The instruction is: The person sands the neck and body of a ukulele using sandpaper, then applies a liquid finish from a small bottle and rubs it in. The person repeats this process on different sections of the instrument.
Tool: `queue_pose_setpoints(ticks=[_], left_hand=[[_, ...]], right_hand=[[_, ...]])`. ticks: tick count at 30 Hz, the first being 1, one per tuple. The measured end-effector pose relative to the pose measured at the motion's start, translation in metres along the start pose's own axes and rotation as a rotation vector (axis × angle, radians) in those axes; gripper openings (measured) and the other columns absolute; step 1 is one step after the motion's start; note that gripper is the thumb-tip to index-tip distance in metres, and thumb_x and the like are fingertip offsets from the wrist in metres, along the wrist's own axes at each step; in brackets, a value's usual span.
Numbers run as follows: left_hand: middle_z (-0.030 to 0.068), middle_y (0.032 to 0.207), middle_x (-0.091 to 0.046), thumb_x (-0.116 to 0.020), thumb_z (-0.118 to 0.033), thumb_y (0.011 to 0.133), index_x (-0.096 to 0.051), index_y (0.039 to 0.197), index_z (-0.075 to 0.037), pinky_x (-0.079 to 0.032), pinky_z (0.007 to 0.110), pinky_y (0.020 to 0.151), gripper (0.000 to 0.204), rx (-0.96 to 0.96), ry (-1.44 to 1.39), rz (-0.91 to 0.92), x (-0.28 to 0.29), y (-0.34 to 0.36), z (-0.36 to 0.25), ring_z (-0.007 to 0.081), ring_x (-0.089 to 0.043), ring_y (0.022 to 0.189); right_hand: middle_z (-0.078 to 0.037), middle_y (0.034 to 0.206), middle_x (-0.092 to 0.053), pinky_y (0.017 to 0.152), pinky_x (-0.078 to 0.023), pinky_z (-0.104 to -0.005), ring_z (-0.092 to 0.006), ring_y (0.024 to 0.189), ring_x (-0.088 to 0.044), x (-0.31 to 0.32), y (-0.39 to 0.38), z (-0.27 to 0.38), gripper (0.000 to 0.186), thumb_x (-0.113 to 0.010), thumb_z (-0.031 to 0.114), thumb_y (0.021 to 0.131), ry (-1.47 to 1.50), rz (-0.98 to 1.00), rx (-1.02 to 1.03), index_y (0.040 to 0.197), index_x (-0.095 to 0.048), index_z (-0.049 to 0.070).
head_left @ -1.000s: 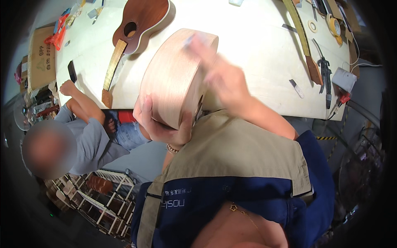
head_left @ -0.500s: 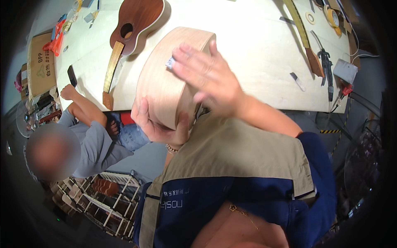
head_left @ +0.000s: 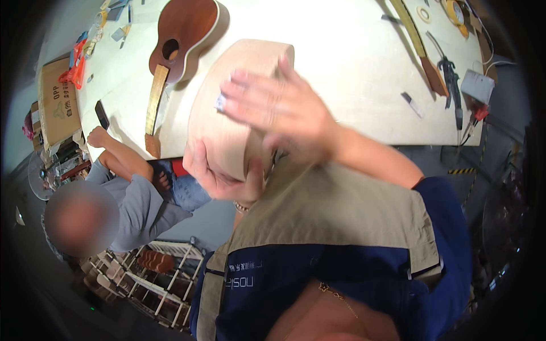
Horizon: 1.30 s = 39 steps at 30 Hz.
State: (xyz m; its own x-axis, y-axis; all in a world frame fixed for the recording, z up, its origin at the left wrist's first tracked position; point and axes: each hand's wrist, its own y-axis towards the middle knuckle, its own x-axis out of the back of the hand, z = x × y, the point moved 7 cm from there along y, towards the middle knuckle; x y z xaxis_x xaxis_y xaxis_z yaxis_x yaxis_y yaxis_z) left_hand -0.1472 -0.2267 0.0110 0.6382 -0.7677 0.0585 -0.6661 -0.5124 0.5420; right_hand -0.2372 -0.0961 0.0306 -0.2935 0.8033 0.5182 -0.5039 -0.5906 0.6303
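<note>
A pale, unfinished wooden ukulele body (head_left: 211,125) is tilted up at the table's near edge, its curved side facing up. My left hand (head_left: 219,179) grips its lower end, with fingers and thumb on opposite sides. Across the upper part of the curved side lies my right hand (head_left: 278,108), its fingers long and pressed together, slightly blurred. A small grey-white folded piece (head_left: 220,103) sticks out from under those fingertips, against the wood. Most of that piece is hidden by the fingers, so its kind is unclear.
A brown ukulele body with a neck (head_left: 185,34) lies on the pale table (head_left: 352,68) to the left. Rightward are another neck (head_left: 424,57), a black tool (head_left: 450,85), a small blade (head_left: 412,104) and tape rolls (head_left: 454,10). A co-worker in grey (head_left: 133,210) sits at left.
My right hand has slid a little leftward across the wood with the small grey-white piece. My left hand keeps its grip. The whole view has shifted slightly.
</note>
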Motion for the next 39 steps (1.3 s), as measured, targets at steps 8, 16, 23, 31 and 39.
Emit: queue_pose_setpoints(ticks=[8, 16, 23, 31, 39], left_hand=[[0.0225, 0.122, -0.038, -0.073, -0.017, 0.061, -0.04, 0.125, 0.009, -0.034, 0.045, 0.098, 0.077, 0.021, 0.026, -0.009, -0.001, -0.001, 0.001, 0.0353, -0.044, 0.112], [0.021, 0.121, -0.038, -0.073, -0.016, 0.06, -0.041, 0.126, 0.008, -0.035, 0.043, 0.096, 0.077, 0.039, 0.054, -0.018, -0.006, 0.004, 0.002, 0.0336, -0.044, 0.112], [0.0214, 0.12, -0.039, -0.073, -0.017, 0.059, -0.042, 0.126, 0.007, -0.035, 0.043, 0.097, 0.078, 0.139, 0.035, -0.118, 0.0, 0.006, 0.009, 0.0344, -0.044, 0.112], [0.0207, 0.121, -0.039, -0.071, -0.013, 0.058, -0.041, 0.126, 0.008, -0.034, 0.043, 0.097, 0.077, 0.117, 0.076, -0.065, -0.003, -0.001, 0.009, 0.0336, -0.044, 0.111], [0.0241, 0.123, -0.037, -0.073, -0.013, 0.06, -0.04, 0.125, 0.008, -0.035, 0.042, 0.097, 0.076, 0.052, 0.034, -0.014, -0.008, -0.001, 0.003, 0.0357, -0.043, 0.113]], right_hand=[[-0.007, 0.134, -0.048, 0.11, -0.016, -0.0505, -0.0228, 0.13, -0.038, 0.02, -0.024, -0.061, 0.042, -0.049, 0.026, 0.09, 0.034, -0.243, -0.374, 0.129, -0.05, 0.01], [-0.012, 0.137, -0.044, 0.111, -0.003, -0.0457, -0.0261, 0.134, -0.031, 0.014, -0.023, -0.063, 0.051, -0.028, 0.039, 0.098, 0.077, -0.201, -0.426, 0.134, -0.042, 0.006], [-0.009, 0.13, -0.051, 0.109, -0.016, -0.0528, -0.0268, 0.128, -0.04, 0.015, -0.033, -0.089, 0.039, -0.045, 0.029, 0.093, 0.017, -0.206, -0.483, 0.126, -0.053, 0.01], [-0.007, 0.136, -0.046, 0.111, -0.007, -0.0471, -0.0247, 0.132, -0.034, -0.003, -0.001, -0.008, 0.049, -0.028, 0.04, 0.098, -0.03, 0.018, -0.037, 0.129, -0.05, 0.009], [-0.009, 0.133, -0.049, 0.111, -0.003, -0.0483, -0.025, 0.133, -0.033, 0.007, 0.0, -0.01, 0.047, -0.029, 0.038, 0.097, 0.029, 0.017, -0.175, 0.127, -0.053, 0.011]])
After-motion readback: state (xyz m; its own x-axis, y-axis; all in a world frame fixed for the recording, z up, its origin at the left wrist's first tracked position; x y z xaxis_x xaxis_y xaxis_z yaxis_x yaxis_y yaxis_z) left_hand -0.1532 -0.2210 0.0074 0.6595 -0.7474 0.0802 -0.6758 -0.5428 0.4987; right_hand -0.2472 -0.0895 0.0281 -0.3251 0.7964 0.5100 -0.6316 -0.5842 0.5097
